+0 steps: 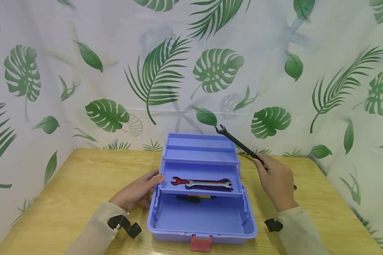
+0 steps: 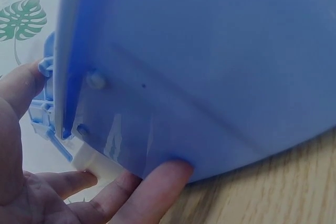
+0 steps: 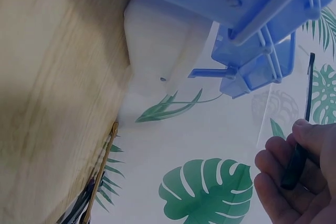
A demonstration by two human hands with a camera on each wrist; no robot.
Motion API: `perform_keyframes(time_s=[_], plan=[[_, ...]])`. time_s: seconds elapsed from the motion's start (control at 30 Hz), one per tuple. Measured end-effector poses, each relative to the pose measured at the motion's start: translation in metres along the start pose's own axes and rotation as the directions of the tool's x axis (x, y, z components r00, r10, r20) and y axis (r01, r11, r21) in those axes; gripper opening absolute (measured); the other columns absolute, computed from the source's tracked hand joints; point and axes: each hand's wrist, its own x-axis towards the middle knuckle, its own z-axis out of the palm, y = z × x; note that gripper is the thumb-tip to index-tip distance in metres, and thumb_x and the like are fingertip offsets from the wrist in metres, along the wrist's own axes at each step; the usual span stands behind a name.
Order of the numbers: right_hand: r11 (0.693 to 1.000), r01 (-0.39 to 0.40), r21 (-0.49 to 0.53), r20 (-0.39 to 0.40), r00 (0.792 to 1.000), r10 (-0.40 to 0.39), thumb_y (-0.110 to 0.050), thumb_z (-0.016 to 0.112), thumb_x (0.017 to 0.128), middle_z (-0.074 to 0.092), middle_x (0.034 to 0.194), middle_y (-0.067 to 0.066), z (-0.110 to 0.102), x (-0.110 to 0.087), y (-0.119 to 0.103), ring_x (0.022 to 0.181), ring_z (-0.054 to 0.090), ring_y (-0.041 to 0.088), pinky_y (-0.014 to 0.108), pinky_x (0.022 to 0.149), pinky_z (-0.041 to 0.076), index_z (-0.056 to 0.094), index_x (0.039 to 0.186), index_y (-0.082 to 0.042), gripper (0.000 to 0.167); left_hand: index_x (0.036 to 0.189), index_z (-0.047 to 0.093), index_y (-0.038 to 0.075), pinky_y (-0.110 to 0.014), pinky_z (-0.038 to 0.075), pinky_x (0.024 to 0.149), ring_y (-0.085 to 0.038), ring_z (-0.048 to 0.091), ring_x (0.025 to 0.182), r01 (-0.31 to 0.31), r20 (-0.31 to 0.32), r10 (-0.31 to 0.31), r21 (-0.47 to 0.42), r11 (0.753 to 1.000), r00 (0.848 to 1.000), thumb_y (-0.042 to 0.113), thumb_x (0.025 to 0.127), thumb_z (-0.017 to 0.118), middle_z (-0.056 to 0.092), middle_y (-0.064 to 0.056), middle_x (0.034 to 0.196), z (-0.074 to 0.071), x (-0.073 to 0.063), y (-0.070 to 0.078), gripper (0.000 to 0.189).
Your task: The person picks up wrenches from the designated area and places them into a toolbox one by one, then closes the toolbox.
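My right hand (image 1: 276,179) holds a black open-end wrench (image 1: 239,143) up beside the toolbox, its jaw end pointing up and left. In the right wrist view the fingers wrap the handle's dark lower end (image 3: 294,171). A blue-purple toolbox (image 1: 202,239) stands with its stepped trays raised. My left hand (image 1: 137,189) rests against the box's left side, thumb at the tray edge and fingertips on the outer wall (image 2: 210,77). In the lower tray (image 1: 198,170) lie a red wrench (image 1: 178,181), a silver wrench (image 1: 207,183) and a dark purple one (image 1: 214,188).
Under the raised tray, a black-and-yellow tool (image 1: 191,199) shows in the box, partly hidden. More tools (image 3: 86,200) lie on the wooden table (image 1: 92,177) to the right, behind my right hand. A red latch (image 1: 201,244) hangs at the box front. A leaf-print cloth (image 1: 178,71) surrounds the table.
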Motion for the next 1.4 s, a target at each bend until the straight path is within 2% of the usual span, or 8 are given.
perform_keyframes(time_s=[0.17,0.47,0.83,1.1,1.4], plan=[[1.000,0.013,-0.013,0.003,1.000,-0.013,-0.011,0.080,0.091,0.078,0.091,0.017,-0.001,0.000,-0.001,0.074,0.074,0.037,0.051,0.055,0.054,0.078,0.105,0.000,0.019,0.165,0.022,0.017,-0.056,0.063,0.077,-0.037,0.069,0.113,-0.003,0.006,0.003,0.003,1.000,1.000,0.052,0.102,0.059,0.064,-0.025,0.136,0.000,0.001,0.000,0.080],[0.995,0.097,-0.001,0.000,0.995,-0.097,-0.012,0.080,0.090,0.078,0.091,0.013,0.003,-0.004,0.002,0.076,0.075,0.033,0.050,0.054,0.055,0.079,0.103,-0.004,0.015,0.165,0.022,0.016,-0.056,0.063,0.077,-0.037,0.069,0.112,0.004,-0.003,-0.004,0.007,1.000,1.000,0.053,0.102,0.059,0.064,-0.025,0.136,0.000,0.000,-0.001,0.082],[0.986,0.165,0.033,0.035,0.985,-0.166,-0.013,0.080,0.088,0.078,0.096,0.013,0.004,-0.003,-0.003,0.083,0.075,0.033,0.051,0.063,0.059,0.077,0.108,-0.005,0.021,0.165,0.022,0.017,-0.056,0.063,0.077,-0.038,0.068,0.114,0.000,0.012,0.000,-0.003,1.000,1.000,0.052,0.103,0.058,0.061,-0.026,0.140,-0.002,0.000,-0.001,0.080],[0.968,0.223,0.119,0.079,0.969,-0.233,-0.009,0.084,0.084,0.079,0.100,0.010,0.003,-0.001,-0.008,0.087,0.076,0.029,0.048,0.069,0.062,0.079,0.107,-0.006,0.023,0.165,0.021,0.017,-0.056,0.063,0.077,-0.038,0.069,0.113,-0.003,0.019,0.004,-0.004,1.000,1.000,0.051,0.103,0.058,0.063,-0.025,0.138,0.000,0.000,0.001,0.079],[0.938,0.316,0.142,0.126,0.934,-0.334,-0.008,0.086,0.080,0.079,0.102,0.009,0.003,-0.002,-0.020,0.090,0.076,0.027,0.045,0.068,0.062,0.079,0.110,-0.008,0.031,0.165,0.020,0.017,-0.057,0.063,0.077,-0.038,0.070,0.111,-0.010,0.033,0.011,-0.016,1.000,0.999,0.051,0.104,0.057,0.064,-0.025,0.136,0.000,-0.001,0.003,0.079]])
